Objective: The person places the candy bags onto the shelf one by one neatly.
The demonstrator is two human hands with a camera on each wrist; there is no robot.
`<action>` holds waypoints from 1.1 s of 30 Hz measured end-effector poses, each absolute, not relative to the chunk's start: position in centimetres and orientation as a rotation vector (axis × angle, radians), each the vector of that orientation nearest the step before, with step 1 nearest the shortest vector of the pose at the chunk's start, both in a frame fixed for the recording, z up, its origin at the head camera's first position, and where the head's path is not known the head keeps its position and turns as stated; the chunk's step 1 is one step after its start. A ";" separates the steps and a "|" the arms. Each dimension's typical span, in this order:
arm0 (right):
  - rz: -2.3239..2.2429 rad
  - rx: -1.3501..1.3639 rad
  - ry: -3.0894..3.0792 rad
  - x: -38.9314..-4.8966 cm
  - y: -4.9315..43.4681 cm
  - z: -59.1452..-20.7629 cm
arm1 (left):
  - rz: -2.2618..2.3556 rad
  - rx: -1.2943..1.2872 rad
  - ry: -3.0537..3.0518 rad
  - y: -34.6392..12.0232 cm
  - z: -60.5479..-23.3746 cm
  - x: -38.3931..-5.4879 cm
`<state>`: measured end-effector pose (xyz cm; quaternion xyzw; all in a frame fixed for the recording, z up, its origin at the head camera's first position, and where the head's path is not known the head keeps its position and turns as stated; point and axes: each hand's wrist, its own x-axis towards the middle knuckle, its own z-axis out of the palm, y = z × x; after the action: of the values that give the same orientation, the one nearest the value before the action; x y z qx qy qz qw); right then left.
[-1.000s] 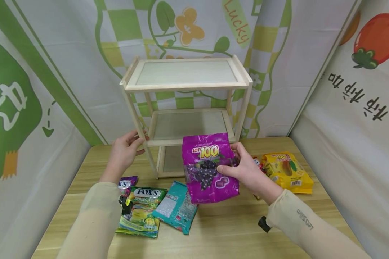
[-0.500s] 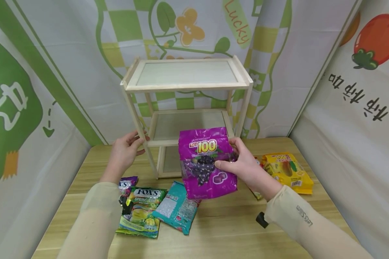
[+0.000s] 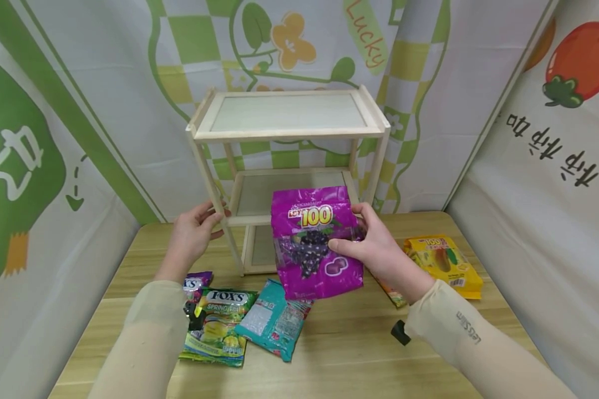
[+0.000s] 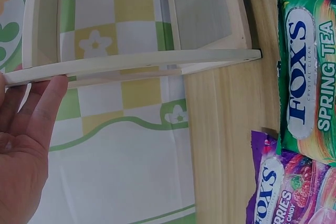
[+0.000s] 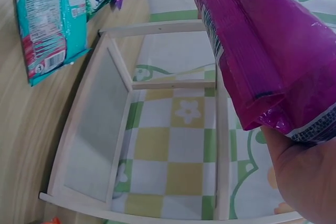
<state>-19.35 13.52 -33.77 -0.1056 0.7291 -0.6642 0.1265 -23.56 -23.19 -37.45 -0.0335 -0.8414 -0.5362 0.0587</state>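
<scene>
My right hand [image 3: 374, 244] grips the right side of a purple candy bag [image 3: 311, 244] printed "LOT 100" with dark grapes, thumb across its front. The bag is held upright above the table, overlapping the front edge of the middle tier of a pale wooden shelf rack [image 3: 289, 134]. In the right wrist view the bag's purple back [image 5: 268, 51] shows, with the hand [image 5: 310, 171] under it. At the rack's left front post [image 4: 131, 62], my left hand [image 3: 192, 230] holds on at middle-tier height; in the left wrist view its fingers [image 4: 50, 103] pass behind the post.
Left of front lie a green Fox's Spring Tea bag [image 3: 219, 327], a purple Fox's bag [image 3: 196, 282] and a teal bag [image 3: 269, 321]. To the right are a yellow mango bag [image 3: 444, 266] and another packet [image 3: 391, 291], partly behind my right hand. Printed curtains surround the table [image 3: 349, 360].
My right hand has brought the purple candy bag slightly up and to the left, toward the middle tier. More of the packet behind that hand shows. My left hand stays on the post.
</scene>
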 end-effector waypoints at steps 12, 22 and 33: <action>-2.013 -0.337 2.042 -19.7 12.9 -32.3 | -1.630 -0.104 -2.546 -23.2 -37.5 -23.5; -2.011 -0.357 2.052 -19.8 12.4 -31.1 | -1.639 -0.098 -2.547 -23.2 -37.4 -23.6; -2.017 -0.377 2.038 -20.0 11.8 -29.8 | -1.642 -0.091 -2.544 -23.1 -37.3 -23.5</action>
<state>-20.04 11.77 -29.81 -0.1294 0.6991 -0.6921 0.1244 -23.46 -23.14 -37.30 -0.0301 -0.8384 -0.5413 0.0561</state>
